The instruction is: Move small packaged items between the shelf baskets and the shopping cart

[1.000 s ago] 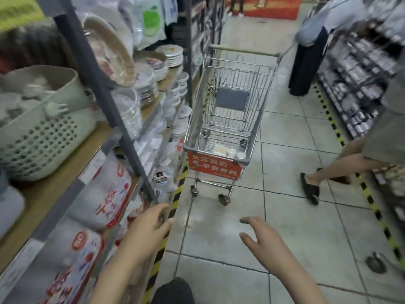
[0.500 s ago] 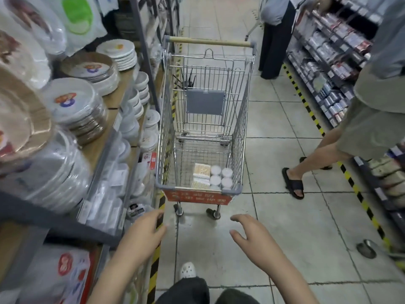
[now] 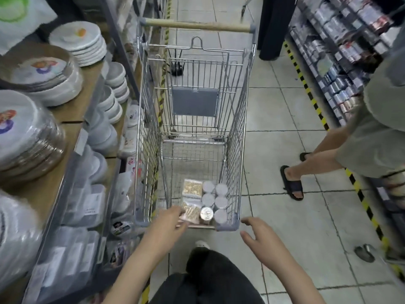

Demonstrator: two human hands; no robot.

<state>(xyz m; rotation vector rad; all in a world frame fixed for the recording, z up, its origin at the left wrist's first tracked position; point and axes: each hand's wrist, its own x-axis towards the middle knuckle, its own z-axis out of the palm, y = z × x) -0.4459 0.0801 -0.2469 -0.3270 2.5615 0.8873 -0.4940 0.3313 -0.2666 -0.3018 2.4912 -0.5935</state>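
Observation:
A wire shopping cart (image 3: pixel 237 119) stands in the aisle right in front of me. At its near end lie two flat clear packets of thin sticks (image 3: pixel 192 187) and several small round containers with white lids (image 3: pixel 221 190). My left hand (image 3: pixel 167 223) reaches over the cart's near rim, fingers relaxed, next to the nearer packet (image 3: pixel 191 212), holding nothing. My right hand (image 3: pixel 260 238) hovers just outside the cart's near right corner with spread fingers and holds nothing.
Shelves on the left carry stacked plates (image 3: pixel 81 41), bowls (image 3: pixel 116 77) and wrapped packs (image 3: pixel 85 200). A shelf of tins (image 3: pixel 341 69) lines the right. One person in sandals (image 3: pixel 292 183) walks at the right; another in dark clothes (image 3: pixel 271 29) stands beyond the cart.
I have come up close to the cart, which now fills the middle of view. Both hands moved forward to its near rim. The walking person moved further along on the right.

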